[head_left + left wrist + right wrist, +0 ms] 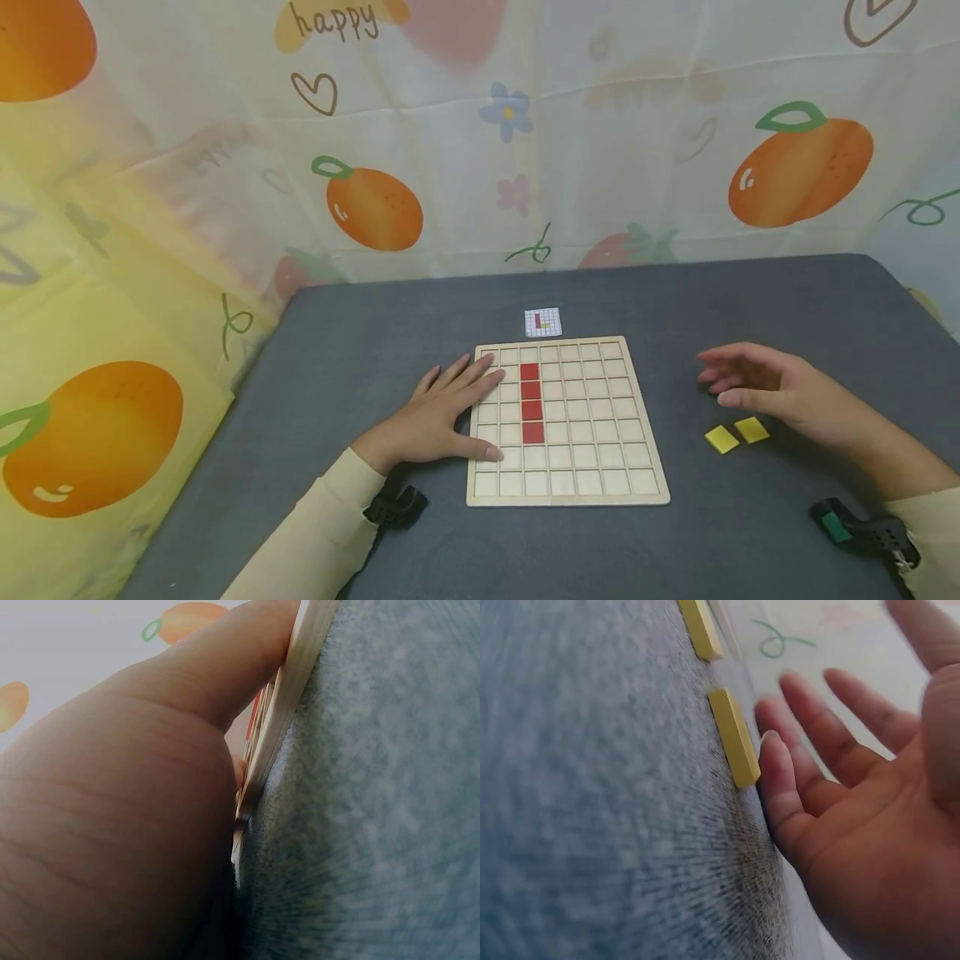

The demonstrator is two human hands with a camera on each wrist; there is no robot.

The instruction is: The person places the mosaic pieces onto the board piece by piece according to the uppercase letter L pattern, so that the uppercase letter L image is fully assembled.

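Observation:
A wooden grid board point(600, 497) lies flat on the table, with a column of several red square tiles point(532, 410) in its third column. My left hand point(442, 417) rests spread over the board's left edge, thumb and fingertips on the grid. In the left wrist view the thumb point(232, 660) lies against the board's rim point(289, 697). To the right, my right hand point(772, 383) hovers with fingers loosely bent and nothing in them. Two yellow square tiles point(722, 439) lie on the table just below it; the right wrist view shows one yellow tile point(735, 739) close by the fingers.
A small pattern card point(542, 322) with a red and yellow design on a grid lies just behind the board. The grey table point(375, 333) ends at a printed fabric backdrop point(465, 167). Black wrist straps point(396, 507) sit on both forearms.

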